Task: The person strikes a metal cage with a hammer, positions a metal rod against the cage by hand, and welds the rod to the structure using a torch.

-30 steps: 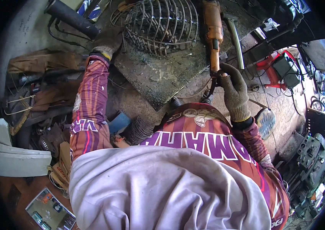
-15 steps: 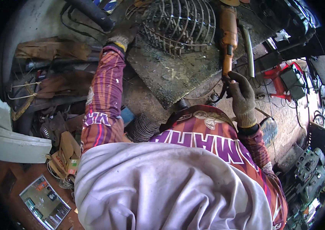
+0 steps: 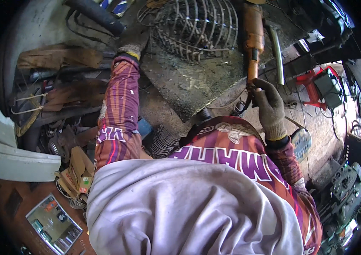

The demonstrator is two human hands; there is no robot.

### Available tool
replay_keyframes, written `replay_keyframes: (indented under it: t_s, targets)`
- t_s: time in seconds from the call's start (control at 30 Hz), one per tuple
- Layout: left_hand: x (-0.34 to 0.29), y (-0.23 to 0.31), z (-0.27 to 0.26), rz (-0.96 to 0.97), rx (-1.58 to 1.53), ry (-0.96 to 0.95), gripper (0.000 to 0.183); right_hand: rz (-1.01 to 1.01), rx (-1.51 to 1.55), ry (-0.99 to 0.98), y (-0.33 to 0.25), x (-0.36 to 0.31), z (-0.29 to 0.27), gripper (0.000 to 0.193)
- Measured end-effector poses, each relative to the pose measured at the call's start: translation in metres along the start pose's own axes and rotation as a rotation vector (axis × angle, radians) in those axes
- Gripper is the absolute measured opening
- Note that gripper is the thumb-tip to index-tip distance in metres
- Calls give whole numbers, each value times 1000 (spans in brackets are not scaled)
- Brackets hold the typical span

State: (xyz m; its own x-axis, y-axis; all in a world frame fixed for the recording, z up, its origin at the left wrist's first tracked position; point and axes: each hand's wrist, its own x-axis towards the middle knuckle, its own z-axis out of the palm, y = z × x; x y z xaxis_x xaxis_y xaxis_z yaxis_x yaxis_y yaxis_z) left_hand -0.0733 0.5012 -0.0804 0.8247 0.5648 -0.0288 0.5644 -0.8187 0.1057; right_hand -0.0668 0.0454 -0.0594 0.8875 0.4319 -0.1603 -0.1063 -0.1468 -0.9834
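Note:
An orange angle grinder (image 3: 253, 36) lies lengthwise along the right side of a dark, gritty metal worktable (image 3: 184, 85). My right hand (image 3: 270, 104), in a grey knitted glove, is closed at the grinder's near end, where a dark cord hangs down. A rounded cage of bent metal rods (image 3: 195, 29) rests on the table, left of the grinder. At the table's left edge is my left hand (image 3: 129, 47), gloved with a yellow cuff band; its fingers blend into the dark surroundings and cannot be made out.
A pale metal bar (image 3: 277, 55) lies right of the grinder. Beyond it stands a red plastic stool (image 3: 314, 89) bearing a dark box. A wire coil (image 3: 163, 140) sits below the table. At left are brown scraps (image 3: 59, 57), a cardboard box (image 3: 78, 170) and a mirror (image 3: 55, 225).
The whole view has shifted slightly. Both hands, the grinder and the rod cage keep about the same places relative to the table.

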Motion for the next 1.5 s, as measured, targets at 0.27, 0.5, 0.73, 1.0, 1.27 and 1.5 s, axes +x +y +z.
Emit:
replay_keyframes:
  t_s: [0.27, 0.5, 0.73, 1.0, 1.27, 1.5]
  targets:
    - [19, -8, 0, 369, 310, -53, 36, -10, -33, -26, -2, -1, -3, 28]
    - [3, 5, -30, 406, 217, -179, 37, -8, -94, 17, 3, -2, -12, 27]
    - [6, 10, -23, 378, 35, -160, 53, 1, -66, 24, 7, 1, -15, 28]
    - [3, -19, -19, 215, 45, -109, 42, -8, -38, -40, 8, 6, -15, 30]
    - [-3, -7, -5, 394, 484, 59, 26, -2, -49, -53, 5, 10, -13, 30]
    - [-3, -4, -23, 597, 558, 0, 26, -41, -89, -18, 6, 9, -12, 29]
